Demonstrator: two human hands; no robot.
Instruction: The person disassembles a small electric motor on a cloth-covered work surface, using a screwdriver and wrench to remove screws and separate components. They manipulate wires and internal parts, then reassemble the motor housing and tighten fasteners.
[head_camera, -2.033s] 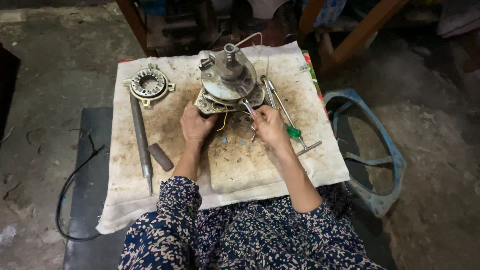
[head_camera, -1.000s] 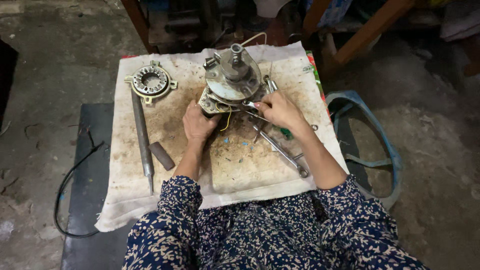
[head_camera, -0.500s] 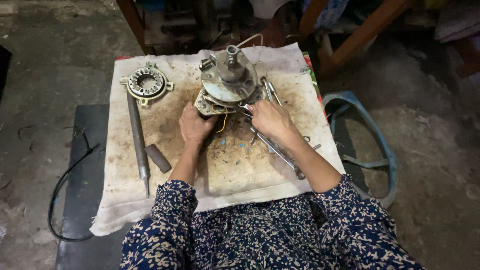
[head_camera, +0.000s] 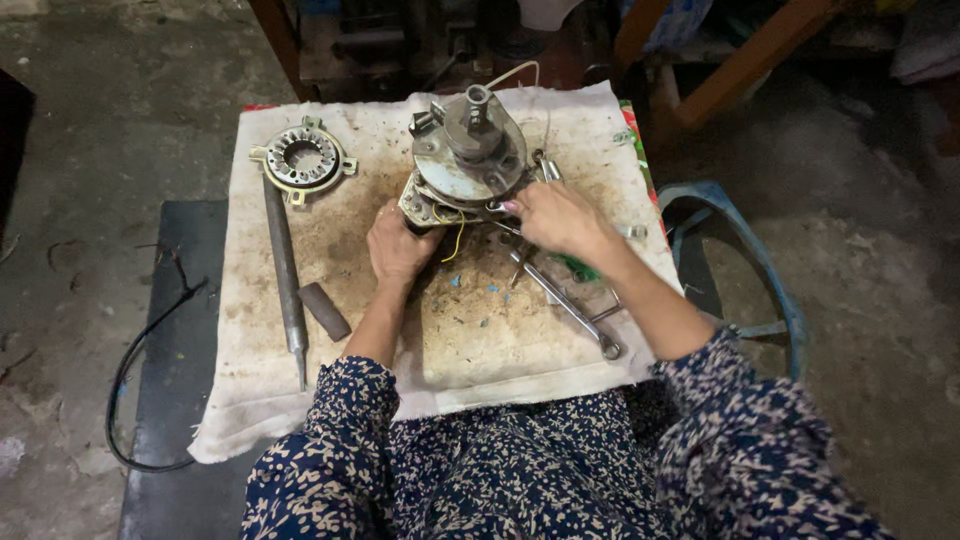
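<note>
Your work piece is the motor assembly (head_camera: 468, 160), standing near the far edge of the stained cloth (head_camera: 250, 330), at about 12 o'clock from your body. Its shaft points up toward the camera, so the long axis is vertical and the round housing plates lie roughly flat, stacked one on another.

Your left hand (head_camera: 398, 245) sits at the 7 o'clock side of the assembly. Its fingers curl against the lower edge of the base plate, bracing it. Whether they grip under the edge or only press against it cannot be told from this view.

Your right hand (head_camera: 560, 218) sits at the 4 o'clock side, fingertips pinched at the rim where the plates meet. It appears to hold a slim tool there, but the tool's tip is hidden, so you cannot confirm the grasp.

Both hands touch the assembly; the right hand is the working one, and the joint it addresses lies at 10 o'clock from its knuckles. The yellow wire (head_camera: 455, 238) hangs from the base between your two hands.

Just beside your right wrist, at 5 o'clock from the assembly, lies the spanner (head_camera: 570, 308), its long axis running from 11 to 5 o'clock. At 9 o'clock, well apart, lie the stator ring (head_camera: 302, 160), the steel rod (head_camera: 282, 270) and a short dark bar (head_camera: 325, 311).
</note>
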